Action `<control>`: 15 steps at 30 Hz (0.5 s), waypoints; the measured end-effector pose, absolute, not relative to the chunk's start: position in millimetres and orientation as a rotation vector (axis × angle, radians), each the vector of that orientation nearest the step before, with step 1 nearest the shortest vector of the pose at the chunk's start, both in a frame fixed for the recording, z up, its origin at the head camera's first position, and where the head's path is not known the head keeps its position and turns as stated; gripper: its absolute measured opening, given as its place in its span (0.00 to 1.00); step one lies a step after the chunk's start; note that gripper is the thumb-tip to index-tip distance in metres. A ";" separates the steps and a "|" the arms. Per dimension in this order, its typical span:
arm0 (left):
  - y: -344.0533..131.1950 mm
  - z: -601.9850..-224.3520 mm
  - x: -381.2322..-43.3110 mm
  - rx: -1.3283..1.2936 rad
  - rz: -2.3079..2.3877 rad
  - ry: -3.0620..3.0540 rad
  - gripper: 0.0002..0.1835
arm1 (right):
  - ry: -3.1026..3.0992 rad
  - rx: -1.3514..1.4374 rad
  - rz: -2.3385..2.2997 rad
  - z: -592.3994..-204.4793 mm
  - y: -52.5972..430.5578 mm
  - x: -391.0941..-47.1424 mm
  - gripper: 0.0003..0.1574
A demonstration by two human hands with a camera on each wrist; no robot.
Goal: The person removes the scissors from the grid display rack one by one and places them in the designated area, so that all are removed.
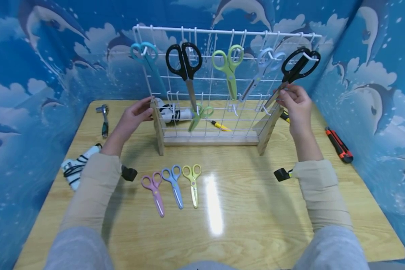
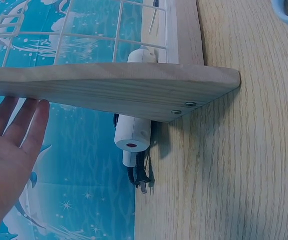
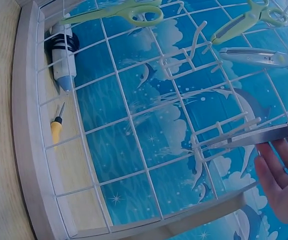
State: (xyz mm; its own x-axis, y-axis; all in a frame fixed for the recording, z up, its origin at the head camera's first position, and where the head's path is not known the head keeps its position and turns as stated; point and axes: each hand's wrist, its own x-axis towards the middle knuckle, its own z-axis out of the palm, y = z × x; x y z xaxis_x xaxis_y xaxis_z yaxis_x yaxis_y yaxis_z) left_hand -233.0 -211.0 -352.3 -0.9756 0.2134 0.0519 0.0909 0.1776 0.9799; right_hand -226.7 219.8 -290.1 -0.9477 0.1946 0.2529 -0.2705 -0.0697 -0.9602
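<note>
Hanging scissors on the wire rack (image 1: 209, 141) looks well along: teal scissors (image 1: 150, 63), a middle black pair (image 1: 188, 78), green scissors (image 1: 230, 71) and light blue scissors (image 1: 262, 69) hang along the upper part, and a small green pair (image 1: 195, 119) hangs lower down. Pink scissors (image 1: 156, 193), blue scissors (image 1: 174, 183) and yellow scissors (image 1: 193, 183) lie side by side on the counter (image 1: 246, 213), in front of the rack, so those three are probably what is left. The black scissors (image 1: 294, 72) at the rack's right end seem nearly placed: the handle is up at a hook (image 1: 310, 57), though whether the hook bears their weight I cannot tell. The right hand (image 1: 298, 107) pinches their blade below the handle, thumb and fingers on either side of the metal. The left hand (image 1: 133, 114), fingers straight and slightly apart, touches the rack's wooden side (image 1: 158, 131), well apart from the black scissors
</note>
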 end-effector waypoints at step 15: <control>-211.0 -351.7 -232.7 0.297 1.937 2.329 0.27 | -1.822 0.263 2.163 -288.4 233.4 -217.7 0.10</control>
State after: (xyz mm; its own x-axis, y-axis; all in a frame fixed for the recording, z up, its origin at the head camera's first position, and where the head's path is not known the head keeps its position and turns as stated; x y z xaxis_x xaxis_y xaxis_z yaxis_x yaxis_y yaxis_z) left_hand -232.7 -211.0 -351.7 -0.9763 0.2110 0.0488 0.0865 0.1733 0.9811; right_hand -217.7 233.4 -288.4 -0.9381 0.1102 0.3283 -0.3422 -0.1505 -0.9275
